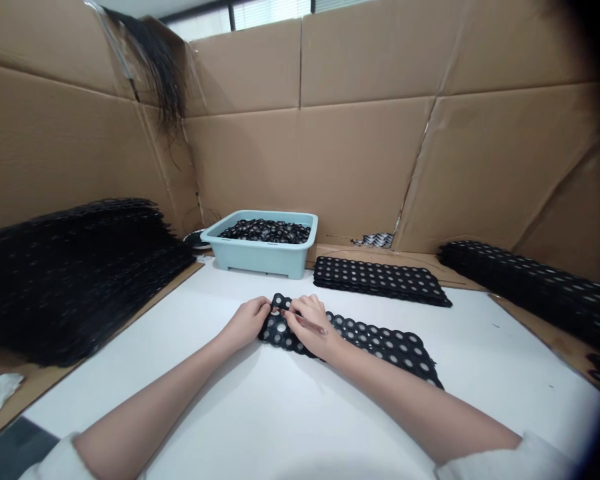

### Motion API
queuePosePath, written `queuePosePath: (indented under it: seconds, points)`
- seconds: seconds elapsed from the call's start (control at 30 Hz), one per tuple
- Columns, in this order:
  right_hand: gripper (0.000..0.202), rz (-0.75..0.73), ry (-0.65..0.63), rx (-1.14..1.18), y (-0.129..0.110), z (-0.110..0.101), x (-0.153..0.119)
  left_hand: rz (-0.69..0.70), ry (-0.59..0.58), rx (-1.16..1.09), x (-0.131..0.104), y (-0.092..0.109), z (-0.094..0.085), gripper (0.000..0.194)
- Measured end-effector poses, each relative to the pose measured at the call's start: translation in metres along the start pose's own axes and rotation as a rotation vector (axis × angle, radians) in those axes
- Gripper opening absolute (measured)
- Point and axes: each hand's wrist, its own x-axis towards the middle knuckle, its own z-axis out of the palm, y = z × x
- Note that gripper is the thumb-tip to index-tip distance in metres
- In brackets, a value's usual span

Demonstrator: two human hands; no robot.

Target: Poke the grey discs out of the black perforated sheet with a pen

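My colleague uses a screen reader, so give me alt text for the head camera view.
A person's left hand touches one end of a flat black mat of pale-centred discs while the right hand holds a slim reddish-brown tool over it. Behind sit a light-blue plastic tub of small black pieces and a stack of similar black mats.

brown cardboard walls (360, 167) stand to the left, back and right, creased and seamed, one dark line running straight down the upper back. above them a bright window (275, 12) shows pale blinds between dark bars, next to a strip of pale ceiling (155, 7). the table (220, 433) is white, with brown board (460, 275) along its sides and back. light falls soft.
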Motion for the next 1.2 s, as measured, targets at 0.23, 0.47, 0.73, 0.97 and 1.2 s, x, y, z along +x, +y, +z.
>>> queuePosePath:
  seconds: [0.23,0.47,0.73,0.97,1.2]
  points:
    - [0.025,0.044,-0.012,0.057,-0.001,-0.002,0.001,-0.013,0.015,0.011,-0.001,0.000,0.001,0.029]
    - [0.023,0.207,-0.063,0.146,-0.008,-0.012,0.004,-0.054,-0.047,-0.109,0.004,-0.007,0.000,0.033]
    - [0.024,0.168,-0.073,0.138,-0.005,-0.011,0.003,-0.104,-0.156,-0.270,0.011,-0.016,0.001,0.036]
    - [0.022,0.148,-0.058,0.164,-0.007,-0.012,0.001,-0.113,-0.337,-0.241,0.003,-0.007,-0.015,0.024]
    - [0.026,0.170,-0.105,0.203,-0.011,-0.018,0.003,-0.152,-0.303,-0.187,0.000,-0.006,-0.017,0.026]
